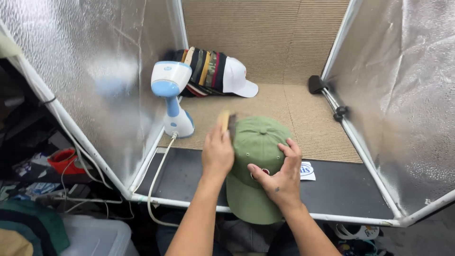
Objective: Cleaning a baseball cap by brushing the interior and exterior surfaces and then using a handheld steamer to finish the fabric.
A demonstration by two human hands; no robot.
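1. Head view: from left to right, the lower left of the frame shows clutter under the booth: a red object [64, 160], folded dark clothes and a clear plastic bin [97, 234].
2. A white and blue garment steamer [171, 97] stands upright at centre left against the reflective left wall [85, 71], its white cord [159, 175] trailing down over the front rail.
3. Behind it, in the upper centre, a nested row of caps [208, 71] lies on the tan mat, ending in a white one.
4. The left hand [217, 151] is clenched around a small brush [226, 122], blurred, its bristles against the left side of the crown of the green cap [258, 166].
5. That cap sits at the centre of the frame, over the front edge of the bench, brim pointing toward the person.
6. The right hand [279, 175] grasps the cap's right side, fingers spread across the crown and thumb near the front panel.
7. To my eye, brushing goes best with short strokes away from the steadying fingers, the cap kept from turning.
8. The steamer and its cord stand near the left elbow and could catch a wide stroke.
9. Right of the hands, a white sticker [307, 170] lies on the dark strip; further right, black clips [316, 84] sit on the frame of the right wall.
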